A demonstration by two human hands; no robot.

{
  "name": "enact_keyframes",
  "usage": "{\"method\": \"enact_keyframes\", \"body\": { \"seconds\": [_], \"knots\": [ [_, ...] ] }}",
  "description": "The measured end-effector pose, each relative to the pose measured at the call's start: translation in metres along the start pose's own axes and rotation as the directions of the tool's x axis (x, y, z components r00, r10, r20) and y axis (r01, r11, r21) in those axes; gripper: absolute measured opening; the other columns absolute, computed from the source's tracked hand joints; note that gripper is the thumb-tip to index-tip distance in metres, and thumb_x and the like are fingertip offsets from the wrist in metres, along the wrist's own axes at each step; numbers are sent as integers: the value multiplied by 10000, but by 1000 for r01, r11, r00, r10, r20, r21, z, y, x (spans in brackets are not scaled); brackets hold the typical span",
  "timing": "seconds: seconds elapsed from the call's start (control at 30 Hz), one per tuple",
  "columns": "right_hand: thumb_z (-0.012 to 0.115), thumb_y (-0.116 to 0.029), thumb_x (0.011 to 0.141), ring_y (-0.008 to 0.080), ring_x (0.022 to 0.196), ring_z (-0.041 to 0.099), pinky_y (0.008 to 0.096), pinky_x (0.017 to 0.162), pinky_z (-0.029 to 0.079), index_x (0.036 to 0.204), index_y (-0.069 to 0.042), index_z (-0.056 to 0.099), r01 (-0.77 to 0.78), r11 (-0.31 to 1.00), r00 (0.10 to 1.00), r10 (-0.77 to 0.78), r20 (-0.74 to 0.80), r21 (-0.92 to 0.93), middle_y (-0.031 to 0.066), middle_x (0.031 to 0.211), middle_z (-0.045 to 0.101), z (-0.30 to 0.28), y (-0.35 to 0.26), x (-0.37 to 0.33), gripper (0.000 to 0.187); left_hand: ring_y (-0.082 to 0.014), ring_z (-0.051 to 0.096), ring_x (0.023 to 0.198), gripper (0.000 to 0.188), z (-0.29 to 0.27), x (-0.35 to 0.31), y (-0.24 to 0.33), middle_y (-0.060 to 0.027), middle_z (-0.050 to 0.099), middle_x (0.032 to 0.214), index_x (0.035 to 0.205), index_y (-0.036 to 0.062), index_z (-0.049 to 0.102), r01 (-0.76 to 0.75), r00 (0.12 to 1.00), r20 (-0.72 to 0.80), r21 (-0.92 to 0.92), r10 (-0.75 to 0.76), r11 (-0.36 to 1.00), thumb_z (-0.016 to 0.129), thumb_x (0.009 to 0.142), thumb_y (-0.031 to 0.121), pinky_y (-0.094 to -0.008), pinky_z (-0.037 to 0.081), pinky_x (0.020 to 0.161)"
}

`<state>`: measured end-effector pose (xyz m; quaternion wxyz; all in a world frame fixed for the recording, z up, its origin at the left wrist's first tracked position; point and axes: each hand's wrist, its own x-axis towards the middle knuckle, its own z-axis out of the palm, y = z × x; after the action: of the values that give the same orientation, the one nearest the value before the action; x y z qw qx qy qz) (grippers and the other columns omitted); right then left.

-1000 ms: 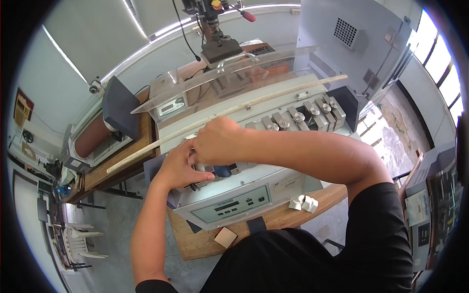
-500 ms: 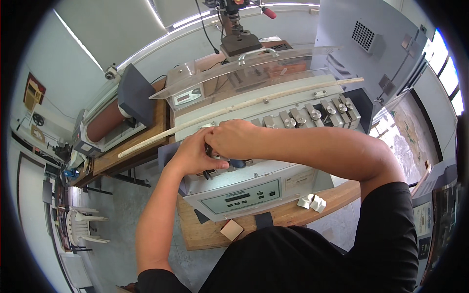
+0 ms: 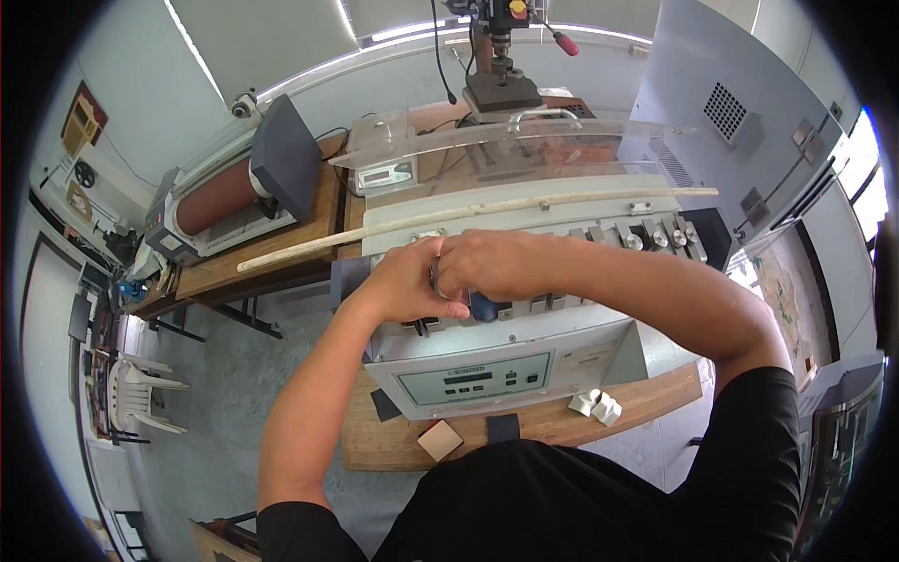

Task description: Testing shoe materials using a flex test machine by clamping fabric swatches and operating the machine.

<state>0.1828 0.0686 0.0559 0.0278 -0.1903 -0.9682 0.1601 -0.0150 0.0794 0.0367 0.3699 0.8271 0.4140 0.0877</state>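
Both my hands meet over the left end of a row of metal clamps on a grey bench machine. My left hand is curled round a spot at the clamps, its thumb pointing right. Against it presses my right hand, fingers bent down and closed. A dark piece shows in the narrow gap between them, mostly hidden. Just below my right fingers a dark blue rounded thing sticks out; its kind I cannot make out. What either hand grips is covered by the fingers.
A pale wooden stick lies across the machine behind my hands, under a raised clear cover. The control panel faces me. On the wooden table are a tan square block and white crumpled pieces. A drill press stands behind.
The whole view has shifted, so the machine and hands sit slightly further right. My hands stay together at the same clamps, with the right fingers bent a little further down.
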Motion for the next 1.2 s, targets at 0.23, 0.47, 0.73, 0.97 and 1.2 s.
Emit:
{"method": "enact_keyframes", "body": {
  "seconds": [0.23, 0.47, 0.73, 0.97, 1.2],
  "knots": [
    [609, -44, 735, 269, 1071, 553, 387, 915, 448, 885, -92, 726, -437, 899, 863, 429, -268, 33, 62, 1072, 642, -16, 11, -16, 196, -301, 612, 1041, 898, 0, 0, 6, -144, 628, 1164, 1267, 37, 541, -21, 999, -36, 157, 27, 987, 896, 523, 393, -376, 484, 898],
    [550, -161, 788, 232, 1096, 516, 416, 924, 373, 973, -175, 766, -554, 829, 825, 536, -178, -69, 30, 1094, 631, 2, 8, -15, 285, -334, 579, 1149, 925, 1, -2, 10, -175, 599, 1252, 1300, 33, 526, -4, 998, -62, 172, 14, 985, 893, 526, 383, -400, 457, 998],
    [546, -165, 789, 228, 1084, 518, 412, 928, 347, 940, -164, 773, -560, 823, 825, 544, -152, -96, 44, 1080, 640, -1, 5, -12, 273, -326, 581, 1143, 925, 0, -1, 10, -170, 599, 1253, 1297, 37, 528, 6, 999, -36, 158, 0, 987, 891, 525, 392, -399, 453, 1000],
    [586, -108, 783, 298, 1028, 604, 422, 892, 464, 1031, -86, 694, -421, 905, 886, 425, -185, 61, 96, 1041, 657, -18, -4, -4, 272, -244, 588, 816, 912, -1, -1, 9, -106, 632, 1006, 1257, 27, 535, -43, 998, -35, 101, 46, 994, 919, 499, 358, -335, 484, 765],
    [612, -66, 798, 298, 1056, 609, 416, 913, 480, 1047, -84, 664, -295, 954, 953, 298, -50, 61, 115, 1055, 653, -11, -9, -3, 255, -249, 612, 881, 845, -3, -4, 7, -96, 636, 1001, 1197, 31, 542, -27, 999, -31, 63, 29, 998, 918, 520, 368, -348, 485, 789]
  ]
}}
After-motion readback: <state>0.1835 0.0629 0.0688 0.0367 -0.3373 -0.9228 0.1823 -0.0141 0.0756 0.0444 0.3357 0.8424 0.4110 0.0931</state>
